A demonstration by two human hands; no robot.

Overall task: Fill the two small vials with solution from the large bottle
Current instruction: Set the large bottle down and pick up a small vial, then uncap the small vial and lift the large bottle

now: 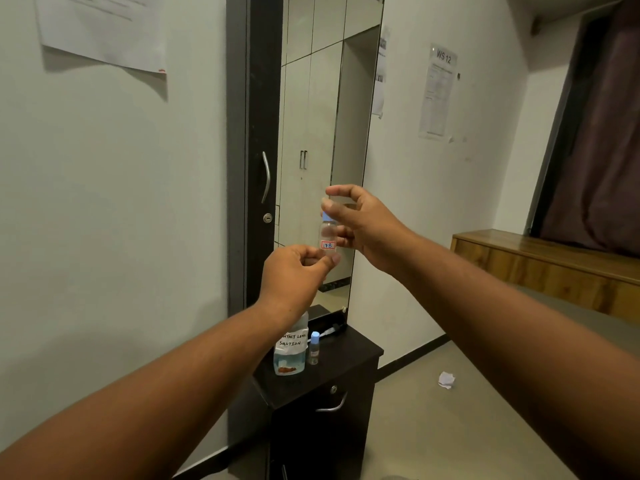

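I hold a small clear vial (pixel 327 237) with a blue cap and a red-framed label "17B" up in front of the mirror. My left hand (pixel 294 275) pinches its base from below. My right hand (pixel 360 226) has thumb and forefinger at the blue cap and other fingers behind the vial's body. On the dark cabinet top below stand the large bottle (pixel 290 351), labelled "contact lens solution" and holding bluish liquid low down, and a second small blue-capped vial (pixel 314 348) just right of it. My left forearm hides the bottle's top.
The dark cabinet (pixel 346 362) with a drawer handle stands under a tall mirror (pixel 322 133) beside a dark door with a handle. A crumpled paper (pixel 446 380) lies on the floor. A wooden ledge (pixel 540 261) runs at right, below a curtain.
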